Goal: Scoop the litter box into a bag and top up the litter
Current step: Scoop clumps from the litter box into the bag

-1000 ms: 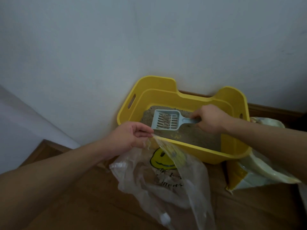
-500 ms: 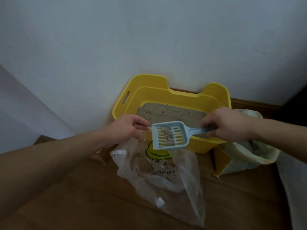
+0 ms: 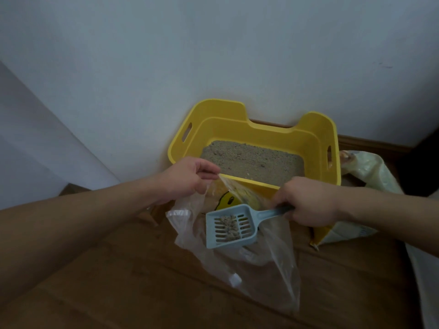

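A yellow litter box point(image 3: 316, 148) stands against the white wall, holding grey litter point(image 3: 251, 162). In front of it a clear plastic bag point(image 3: 273, 264) with a yellow smiley print sags on the wooden floor. My left hand point(image 3: 187, 178) pinches the bag's top edge and holds it up near the box's front rim. My right hand point(image 3: 306, 205) grips the handle of a light blue slotted scoop point(image 3: 231, 227). The scoop hovers over the bag's mouth, with grey clumps lying on its slots.
A white and yellow litter sack point(image 3: 361, 193) lies open to the right of the box. A brown skirting board point(image 3: 370, 144) runs along the wall. The wooden floor point(image 3: 118, 288) spreads toward me.
My right hand lifted the loaded scoop out of the box, carrying it toward me and down over the bag. My left hand kept its hold on the bag's edge.
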